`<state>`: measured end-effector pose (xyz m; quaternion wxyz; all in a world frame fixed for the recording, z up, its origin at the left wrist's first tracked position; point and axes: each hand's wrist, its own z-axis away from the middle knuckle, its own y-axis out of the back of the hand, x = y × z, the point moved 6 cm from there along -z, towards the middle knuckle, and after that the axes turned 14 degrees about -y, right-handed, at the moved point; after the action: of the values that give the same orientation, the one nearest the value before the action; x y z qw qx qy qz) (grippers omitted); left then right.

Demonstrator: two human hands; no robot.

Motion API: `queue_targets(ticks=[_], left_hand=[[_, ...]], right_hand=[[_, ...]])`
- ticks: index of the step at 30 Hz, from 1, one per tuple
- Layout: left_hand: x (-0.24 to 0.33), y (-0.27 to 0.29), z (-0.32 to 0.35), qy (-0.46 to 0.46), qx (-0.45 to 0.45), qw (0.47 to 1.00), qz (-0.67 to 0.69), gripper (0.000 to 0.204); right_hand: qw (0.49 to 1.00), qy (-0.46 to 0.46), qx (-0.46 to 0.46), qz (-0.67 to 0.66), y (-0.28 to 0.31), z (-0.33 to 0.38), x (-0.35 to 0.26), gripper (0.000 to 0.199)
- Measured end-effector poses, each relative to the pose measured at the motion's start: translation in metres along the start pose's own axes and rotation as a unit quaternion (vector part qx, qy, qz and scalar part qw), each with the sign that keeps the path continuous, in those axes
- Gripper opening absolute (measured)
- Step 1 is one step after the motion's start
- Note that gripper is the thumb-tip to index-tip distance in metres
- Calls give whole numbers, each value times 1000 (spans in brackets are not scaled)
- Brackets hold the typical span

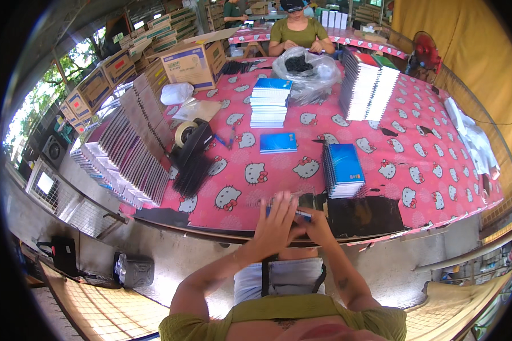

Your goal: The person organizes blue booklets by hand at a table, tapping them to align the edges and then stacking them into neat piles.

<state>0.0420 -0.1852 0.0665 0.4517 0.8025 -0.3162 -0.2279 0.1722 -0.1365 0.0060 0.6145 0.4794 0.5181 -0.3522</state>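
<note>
At the near table edge, a small blue notebook (305, 215) is mostly covered by both of my hands. My left hand (276, 223) lies across it with long fingers pointing away from me, its thumb side toward the other hand. Around the notebook's right end, the fingers of my right hand (316, 228) are bent and closed. Just beyond to the right stands a stack of blue spiral notebooks (345, 167). Another blue notebook (278, 142) lies flat farther up the table, in front of a taller blue stack (270, 102).
Rows of spiral-bound notebooks (122, 150) fill the left side, beside a black tape dispenser (193, 139) and black coils (192, 176). Farther off are a carton (193, 63), a plastic bag (310, 77) and tall notebook stacks (361, 88). A co-worker (301, 34) sits opposite.
</note>
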Motion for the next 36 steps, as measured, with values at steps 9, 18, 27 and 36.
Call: queue_targets(ticks=[9, 18, 27, 36], left_hand=[[-6, -9, -5, 8, 12, 1000, -7, 78], [-33, 9, -10, 7, 57, 995, 79, 34], [-33, 11, -17, -13, 94, 985, 144, 14], [-30, 10, -19, 22, 86, 981, 171, 15]], right_hand=[[999, -18, -25, 12, -9, -3, -2, 30], [996, -39, 21, 78, -8, -3, -13, 31], [993, 85, 58, 57, 28, 19, -47, 28], [996, -22, -75, 42, 47, -4, -41, 12]])
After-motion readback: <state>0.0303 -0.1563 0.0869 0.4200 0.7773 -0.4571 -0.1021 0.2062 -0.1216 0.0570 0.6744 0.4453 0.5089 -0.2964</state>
